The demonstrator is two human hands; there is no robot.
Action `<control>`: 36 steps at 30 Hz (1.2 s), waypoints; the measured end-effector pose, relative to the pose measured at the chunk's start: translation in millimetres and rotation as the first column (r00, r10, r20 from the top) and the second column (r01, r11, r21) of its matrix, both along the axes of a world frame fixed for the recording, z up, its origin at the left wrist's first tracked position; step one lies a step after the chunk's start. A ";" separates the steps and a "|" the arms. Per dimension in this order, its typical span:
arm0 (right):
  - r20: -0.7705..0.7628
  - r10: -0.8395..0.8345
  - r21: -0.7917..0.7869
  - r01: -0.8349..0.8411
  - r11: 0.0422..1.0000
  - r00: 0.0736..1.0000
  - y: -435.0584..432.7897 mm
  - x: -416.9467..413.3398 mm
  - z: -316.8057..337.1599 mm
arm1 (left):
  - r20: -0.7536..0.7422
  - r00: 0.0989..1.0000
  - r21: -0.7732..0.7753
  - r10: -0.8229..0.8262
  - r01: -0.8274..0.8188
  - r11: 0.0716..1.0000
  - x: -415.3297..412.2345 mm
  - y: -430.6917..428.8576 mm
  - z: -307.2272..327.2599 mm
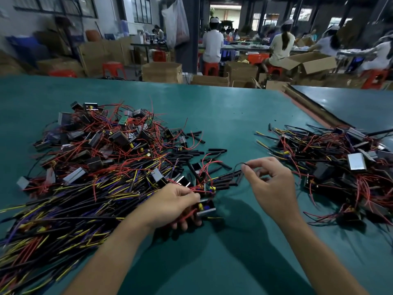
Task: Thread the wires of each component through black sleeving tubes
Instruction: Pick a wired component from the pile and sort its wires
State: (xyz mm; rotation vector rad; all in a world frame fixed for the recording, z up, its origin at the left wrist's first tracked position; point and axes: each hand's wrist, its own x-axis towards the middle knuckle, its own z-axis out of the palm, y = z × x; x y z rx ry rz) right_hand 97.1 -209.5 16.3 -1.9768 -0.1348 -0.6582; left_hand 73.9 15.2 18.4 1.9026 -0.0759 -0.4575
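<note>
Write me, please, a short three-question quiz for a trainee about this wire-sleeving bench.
1. True or false: the left hand grips a component with red wires.
2. Multiple choice: what does the right hand pinch at its fingertips?
A. a thin black strand
B. a yellow screwdriver
C. a roll of tape
3. Short answer: loose black sleeving tubes lie on the green table; which heap of wired components is larger, the left pile or the right pile?

Key: 1 true; 2 A; 3 the left pile.
</note>
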 end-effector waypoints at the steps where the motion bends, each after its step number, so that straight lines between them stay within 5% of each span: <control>1: -0.008 0.008 -0.008 -0.008 1.000 1.000 -0.2 0.3 1.2 | 0.028 1.000 0.049 -0.012 0.011 0.999 -1.3 0.0 -0.1; 7: -0.108 0.062 -0.106 -0.074 0.992 0.992 -2.1 -2.1 3.4 | 0.203 0.977 0.257 -0.062 0.008 0.966 -1.9 3.0 -1.7; 15: -0.272 0.082 -0.270 -0.158 0.950 0.959 -3.2 -4.6 1.5 | 0.104 0.976 0.257 -0.194 0.162 0.953 -8.8 9.5 -0.3; 22: -0.261 0.101 -0.102 -0.131 0.986 0.960 -14.5 3.3 3.2 | 0.099 0.986 0.211 -0.133 0.110 0.971 -9.4 6.3 -3.1; 27: -0.385 0.108 -0.277 -0.226 0.934 0.916 -7.4 0.7 -5.4 | 0.127 0.987 0.279 -0.094 0.056 0.959 -8.8 6.8 0.3; 31: -0.465 0.102 -0.430 -0.325 0.842 0.879 -2.4 -3.3 -3.6 | 0.338 0.931 0.066 0.139 -0.171 0.983 -10.7 -4.9 0.7; 36: -0.433 0.067 -0.458 -0.284 0.842 0.899 -1.5 -2.9 -4.8 | 0.412 0.903 0.021 0.119 -0.140 0.990 -15.9 -19.0 -3.4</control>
